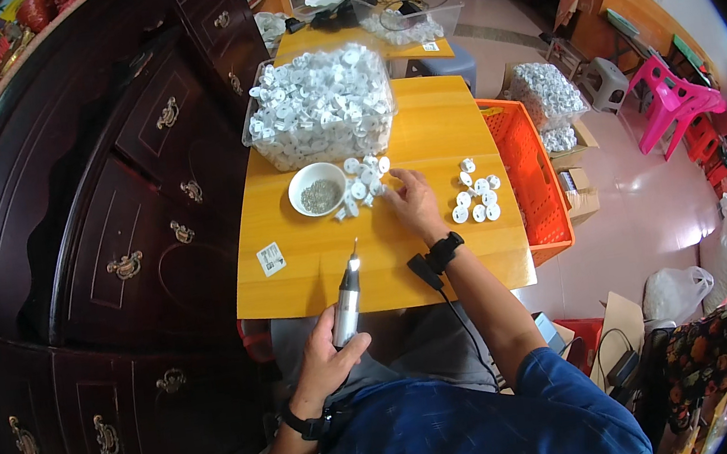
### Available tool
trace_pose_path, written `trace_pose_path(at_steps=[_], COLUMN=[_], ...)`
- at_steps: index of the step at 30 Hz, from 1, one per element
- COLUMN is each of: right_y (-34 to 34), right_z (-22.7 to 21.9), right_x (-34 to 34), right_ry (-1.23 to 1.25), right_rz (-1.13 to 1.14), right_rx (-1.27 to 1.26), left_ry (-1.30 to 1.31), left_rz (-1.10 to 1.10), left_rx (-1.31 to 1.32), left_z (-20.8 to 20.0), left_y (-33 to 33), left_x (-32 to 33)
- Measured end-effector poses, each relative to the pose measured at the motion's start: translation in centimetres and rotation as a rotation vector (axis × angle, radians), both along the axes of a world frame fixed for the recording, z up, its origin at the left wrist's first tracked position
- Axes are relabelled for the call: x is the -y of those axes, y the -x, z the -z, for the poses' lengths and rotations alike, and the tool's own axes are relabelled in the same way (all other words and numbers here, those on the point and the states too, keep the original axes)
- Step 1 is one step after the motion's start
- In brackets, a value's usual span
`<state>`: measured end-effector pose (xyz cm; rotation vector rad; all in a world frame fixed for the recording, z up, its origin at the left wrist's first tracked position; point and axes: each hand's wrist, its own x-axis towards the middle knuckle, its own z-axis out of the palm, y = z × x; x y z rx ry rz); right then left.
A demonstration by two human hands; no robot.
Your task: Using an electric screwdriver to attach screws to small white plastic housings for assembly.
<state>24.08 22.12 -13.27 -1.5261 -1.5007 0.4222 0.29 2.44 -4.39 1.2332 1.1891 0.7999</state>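
My left hand (332, 358) is wrapped round a silver-and-black electric screwdriver (348, 306), whose thin bit points up and away over the table's near edge. My right hand (417, 205) reaches over the table beside a small pile of white round plastic parts (360, 187). Its thumb and forefinger are apart at the pile's right side, and nothing shows between them. Left of the pile is a white bowl (295, 201) of small metal screws (320, 198). A separate group of the same white parts (477, 194) lies to the right of my right hand.
A clear tub (322, 148) heaped with white parts stands at the table's (369, 272) far side. An orange crate (525, 175) adjoins the right edge. A small printed card (270, 258) lies at left. A black cable (468, 327) hangs near my right forearm. Dark drawers (122, 220) line the left.
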Motion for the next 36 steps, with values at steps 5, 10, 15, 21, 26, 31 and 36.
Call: trace_pose_path(at_steps=[5, 10, 15, 21, 26, 31, 36], right_y=[0.3, 0.9, -0.1, 0.7, 0.2, 1.1, 1.2], right_z=[0.5, -0.7, -1.3, -2.2, 0.4, 0.8, 0.2], right_x=[-0.7, 0.4, 2.2, 5.8, 6.5, 7.0, 7.1], right_ry=[0.021, 0.027, 0.02, 0.276, 0.245, 0.271, 0.295], right_rz=[-0.064, -0.016, -0.156, -0.237, -0.372, -0.306, -0.292], right_rx=[0.204, 0.291, 0.031, -0.35, -0.667, -0.813, -0.881], left_ry=[0.001, 0.014, 0.032, 0.045, 0.126, 0.107, 0.151], left_rz=[0.007, -0.001, 0.04, 0.06, 0.099, 0.134, 0.133], left_rx=[-0.011, 0.015, 0.02, 0.009, 0.042, 0.027, 0.05], left_z=[-0.2, 0.1, 1.0, 1.5, 0.9, 1.1, 1.8], left_y=[0.1, -0.4, -0.3, -0.4, -1.4, -2.0, -2.8], left_x=[-0.2, -0.4, -0.2, -0.5, -1.1, -2.0, -2.9])
